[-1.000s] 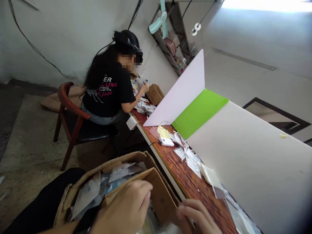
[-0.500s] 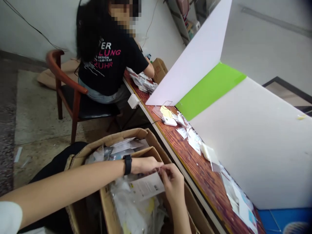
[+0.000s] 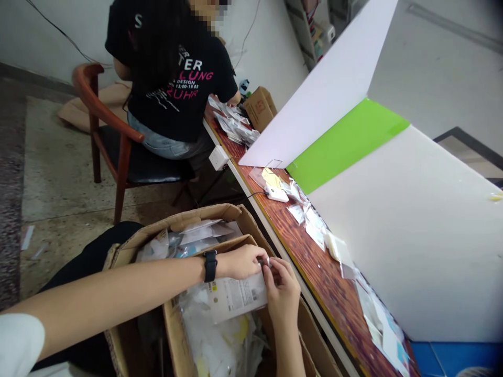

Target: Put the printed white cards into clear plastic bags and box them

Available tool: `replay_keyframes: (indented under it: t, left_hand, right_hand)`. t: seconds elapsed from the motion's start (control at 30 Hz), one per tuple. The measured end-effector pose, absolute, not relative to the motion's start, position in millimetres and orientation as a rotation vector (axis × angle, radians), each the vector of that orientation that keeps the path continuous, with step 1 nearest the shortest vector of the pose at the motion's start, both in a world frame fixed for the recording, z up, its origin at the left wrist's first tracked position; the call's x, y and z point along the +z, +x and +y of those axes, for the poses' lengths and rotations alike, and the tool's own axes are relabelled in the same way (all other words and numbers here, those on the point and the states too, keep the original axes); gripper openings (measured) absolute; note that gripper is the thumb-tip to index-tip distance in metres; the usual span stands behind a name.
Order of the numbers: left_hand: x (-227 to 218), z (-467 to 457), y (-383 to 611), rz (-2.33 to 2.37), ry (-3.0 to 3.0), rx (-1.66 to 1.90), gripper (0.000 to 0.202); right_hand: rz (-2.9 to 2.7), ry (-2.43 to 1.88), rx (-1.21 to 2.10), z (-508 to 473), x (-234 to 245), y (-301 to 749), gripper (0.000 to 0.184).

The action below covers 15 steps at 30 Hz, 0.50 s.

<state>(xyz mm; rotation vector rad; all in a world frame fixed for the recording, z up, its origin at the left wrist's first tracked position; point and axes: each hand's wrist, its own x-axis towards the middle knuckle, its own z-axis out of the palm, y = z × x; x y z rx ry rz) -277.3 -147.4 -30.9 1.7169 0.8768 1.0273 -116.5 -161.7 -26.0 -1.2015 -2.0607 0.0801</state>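
Note:
Over the open cardboard box, my left hand [image 3: 242, 261], wearing a black watch [image 3: 210, 265], and my right hand [image 3: 283, 288] meet at the fingertips. Both are closed in a pinch at the upper edge of a clear plastic packet [image 3: 236, 299] with a printed white card inside. A small white bit shows between the fingers. Beneath the packet, an inner carton [image 3: 175, 340] holds many clear plastic bags [image 3: 214, 348], some with yellow pieces. More packets [image 3: 200, 235] lie in the outer box [image 3: 212, 213] beyond my left wrist.
A long wooden table [image 3: 314, 267] runs along the right, strewn with small packets [image 3: 314, 225] and a white device [image 3: 276, 193] on a cable. White and green panels [image 3: 348, 152] stand on it. Another person [image 3: 168, 89] sits in a wooden chair [image 3: 106, 115] at the far end.
The packet's printed face has turned more toward me, and my fingers have shifted slightly along its top. The other person has leaned, and the view has moved a little.

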Motion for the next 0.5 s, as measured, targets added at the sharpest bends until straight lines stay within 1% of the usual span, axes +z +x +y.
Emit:
replay_keyframes:
  t: [0.33,0.5]
  left_hand:
    - [-27,-166,-281,1.078,2.124,0.993,0.024]
    - [-31,-167,-280,1.141,2.257,0.936,0.028]
  right_hand:
    - [-2.128,-1.184,-0.153,-163,-31,-122,0.017]
    - [-2.191,-1.212,-0.222,-166,-32,-127,0.022]
